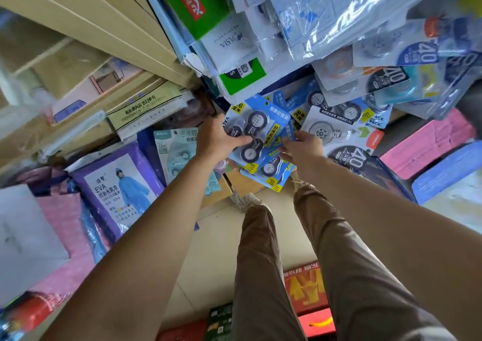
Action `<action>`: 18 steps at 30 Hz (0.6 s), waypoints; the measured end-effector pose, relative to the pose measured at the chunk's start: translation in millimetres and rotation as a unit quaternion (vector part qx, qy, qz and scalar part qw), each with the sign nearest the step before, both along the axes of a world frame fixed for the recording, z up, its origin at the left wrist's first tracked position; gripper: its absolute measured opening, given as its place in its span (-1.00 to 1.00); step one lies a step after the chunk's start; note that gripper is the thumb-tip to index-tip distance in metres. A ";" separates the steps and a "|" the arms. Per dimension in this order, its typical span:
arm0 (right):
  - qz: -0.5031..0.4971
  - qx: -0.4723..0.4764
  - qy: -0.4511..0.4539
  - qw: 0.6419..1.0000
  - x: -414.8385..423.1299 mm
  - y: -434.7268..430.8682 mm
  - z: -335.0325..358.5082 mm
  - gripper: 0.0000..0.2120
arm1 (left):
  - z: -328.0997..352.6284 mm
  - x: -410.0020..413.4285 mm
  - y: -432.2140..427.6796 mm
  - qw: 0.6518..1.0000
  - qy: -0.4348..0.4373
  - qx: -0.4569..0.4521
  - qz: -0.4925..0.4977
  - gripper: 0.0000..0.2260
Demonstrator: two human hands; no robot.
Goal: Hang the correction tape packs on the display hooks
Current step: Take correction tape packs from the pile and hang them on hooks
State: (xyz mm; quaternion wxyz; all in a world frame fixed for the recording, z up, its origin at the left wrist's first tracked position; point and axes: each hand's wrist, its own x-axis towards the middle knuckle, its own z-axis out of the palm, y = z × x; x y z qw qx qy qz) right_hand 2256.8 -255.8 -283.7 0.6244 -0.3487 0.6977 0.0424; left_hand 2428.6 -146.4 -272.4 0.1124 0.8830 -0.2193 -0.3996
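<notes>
The left grip (221,140) clasped a blue blister-card correction tape pack (257,132) atop a fanned stack (272,172); the right grip (302,150), just beside, pinched that stack.

The display hooks cannot be made out behind the hanging packs (365,85). The left hand's (216,137) fingers vanish behind the top correction tape pack (258,132), which covers most of the packs beneath (273,173). The upper-right packaging (391,7) is blurred and cut off by the picture's edge.

Blue packs (260,134) gripped by the left hand (217,138) and right hand (303,149) fill the gap between them. Hanging packs (339,124) crowd above and right. Boxes (146,108) block left. Bare floor (216,236) below the hands is open.
</notes>
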 end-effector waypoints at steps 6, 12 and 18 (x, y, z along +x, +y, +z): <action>0.004 -0.011 -0.029 1.000 5.8 -6.0 10.9 -0.92 | 46.7 -10.1 36.2 0.998 -0.032 -0.011 0.051 -0.48; 0.017 -0.060 -0.063 0.996 -15.4 -1.8 40.7 -0.91 | 87.5 -29.7 87.5 0.990 -0.042 -0.039 0.126 -0.57; 0.191 -0.165 -0.067 0.965 -44.2 -4.4 112.3 -0.94 | 153.4 -47.3 99.1 0.985 -0.099 -0.030 0.138 -0.68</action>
